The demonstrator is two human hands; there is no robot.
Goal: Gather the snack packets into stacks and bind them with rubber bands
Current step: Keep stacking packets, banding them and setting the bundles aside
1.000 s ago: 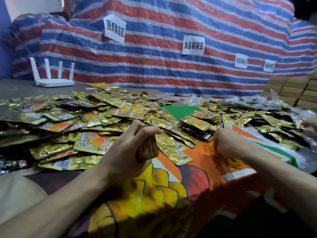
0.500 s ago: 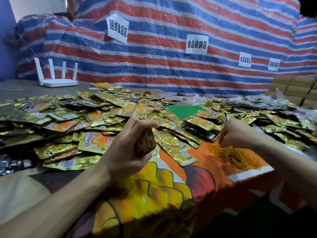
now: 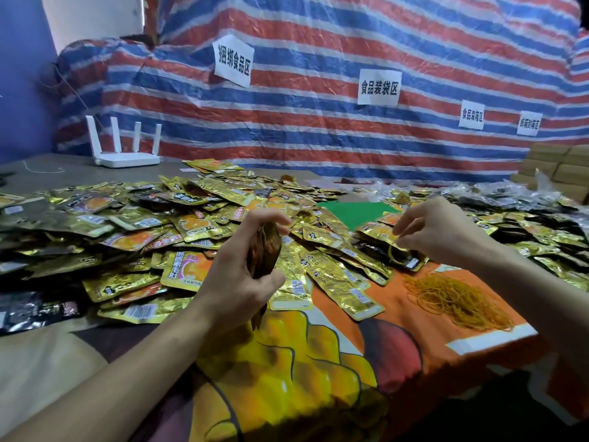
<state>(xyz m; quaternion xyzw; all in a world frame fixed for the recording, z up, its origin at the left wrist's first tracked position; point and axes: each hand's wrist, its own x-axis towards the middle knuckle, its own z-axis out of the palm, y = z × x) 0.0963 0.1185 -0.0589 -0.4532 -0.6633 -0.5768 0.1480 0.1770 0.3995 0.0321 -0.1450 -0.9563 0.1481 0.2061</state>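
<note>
Now | left hand [image 3: 242, 282] grips packet stack [image 3: 264, 250] | right hand [image 3: 446, 231] pinches rubber band [image 3: 392, 250] | router [image 3: 127, 156] behind

light: dim, warm | glare: foil packets [image 3: 197, 228] | edges: bowed

White router [image 3: 122, 154] far left on grey tabletop [image 3: 63, 169]. Red-blue striped tarp [image 3: 318, 138] behind, four paper signs [image 3: 378, 87] stuck on it. Cardboard boxes [image 3: 557, 167] far right. Cartoon-print cloth [image 3: 302, 362] near edge. Blue wall [image 3: 22, 74] left.
</note>
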